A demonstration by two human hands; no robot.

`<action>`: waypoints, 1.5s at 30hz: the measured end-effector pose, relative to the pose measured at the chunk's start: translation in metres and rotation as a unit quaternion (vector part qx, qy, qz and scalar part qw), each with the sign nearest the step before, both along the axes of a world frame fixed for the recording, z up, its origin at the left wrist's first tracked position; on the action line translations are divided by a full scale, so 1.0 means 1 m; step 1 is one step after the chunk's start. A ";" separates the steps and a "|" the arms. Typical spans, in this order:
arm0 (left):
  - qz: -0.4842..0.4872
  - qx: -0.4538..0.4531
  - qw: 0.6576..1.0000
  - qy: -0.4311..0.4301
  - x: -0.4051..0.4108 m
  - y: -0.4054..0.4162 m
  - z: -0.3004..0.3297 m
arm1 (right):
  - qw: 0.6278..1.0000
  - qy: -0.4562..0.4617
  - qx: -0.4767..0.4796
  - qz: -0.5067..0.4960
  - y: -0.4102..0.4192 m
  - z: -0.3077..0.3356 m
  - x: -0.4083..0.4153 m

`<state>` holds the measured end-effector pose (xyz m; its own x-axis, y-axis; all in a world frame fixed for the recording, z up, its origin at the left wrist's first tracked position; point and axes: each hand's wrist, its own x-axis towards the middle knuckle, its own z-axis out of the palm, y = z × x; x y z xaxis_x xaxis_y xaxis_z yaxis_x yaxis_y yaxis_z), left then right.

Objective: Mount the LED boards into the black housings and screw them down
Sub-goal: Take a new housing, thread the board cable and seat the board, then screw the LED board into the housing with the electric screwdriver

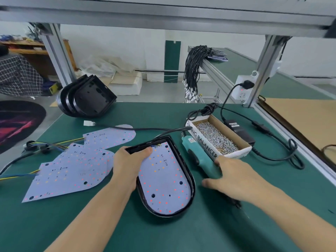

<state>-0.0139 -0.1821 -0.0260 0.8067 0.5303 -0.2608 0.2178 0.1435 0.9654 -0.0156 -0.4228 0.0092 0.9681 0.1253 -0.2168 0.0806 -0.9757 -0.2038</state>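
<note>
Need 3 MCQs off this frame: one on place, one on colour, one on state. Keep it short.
1. Where is the screw box?
A. Right of the screwdriver
B. Left of the loose boards
C. On the spare housings

2. What colour is the screwdriver's body?
A. Red
B. Teal
C. Yellow

3. What is the state of the board by the left hand?
A. Loose on the mat
B. Stacked on other boards
C. Seated in a housing

Answers:
1. A, the box lies just right of the tool.
2. B, the body by the right hand is teal.
3. C, a black rim surrounds the board.
</note>
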 end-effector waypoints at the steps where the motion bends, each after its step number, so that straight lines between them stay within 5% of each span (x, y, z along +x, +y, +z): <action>1: -0.006 0.014 1.000 -0.001 0.001 0.000 -0.001 | 1.000 0.002 0.009 0.000 0.004 0.000 0.005; 3: -0.019 0.038 0.999 -0.009 0.002 0.002 -0.002 | 0.998 0.020 0.052 -0.011 0.009 0.000 0.014; 5: -0.011 0.069 0.998 -0.005 0.001 0.003 -0.004 | 0.966 0.113 0.225 -0.062 0.010 0.005 0.015; 8: 0.006 0.136 0.991 0.008 -0.002 0.004 -0.006 | 0.793 0.265 0.532 -0.131 0.009 0.014 0.012; 10: -0.016 0.188 0.982 0.010 -0.004 0.004 -0.006 | 0.727 0.274 0.617 -0.123 0.005 0.022 0.012; 15: -0.095 0.297 0.949 0.047 -0.009 0.009 0.001 | 0.693 0.087 0.712 -0.071 -0.022 0.049 0.028; 19: -0.135 0.213 0.967 0.048 -0.002 0.015 0.006 | 0.649 -0.095 0.754 -0.032 -0.053 0.066 0.043; 24: -0.101 0.150 0.983 0.019 0.005 0.011 0.000 | 0.556 -0.073 0.827 -0.024 -0.087 0.075 0.051; 33: -0.125 0.282 0.951 -0.007 -0.009 0.015 -0.001 | 0.570 -0.083 0.817 -0.030 -0.080 0.059 0.049; 37: -0.071 0.247 0.965 -0.042 -0.001 0.003 -0.003 | 0.576 -0.085 0.813 -0.006 -0.070 0.056 0.049; 45: -0.113 0.271 0.956 -0.011 0.008 0.004 0.013 | 0.557 -0.122 0.822 0.002 -0.074 0.058 0.044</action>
<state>-0.0060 -0.1780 -0.0129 0.9187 0.3945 0.0210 0.1632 -0.4275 0.8891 0.0284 -0.4969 0.0674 0.9426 -0.0369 0.3318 0.3030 0.5120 -0.8038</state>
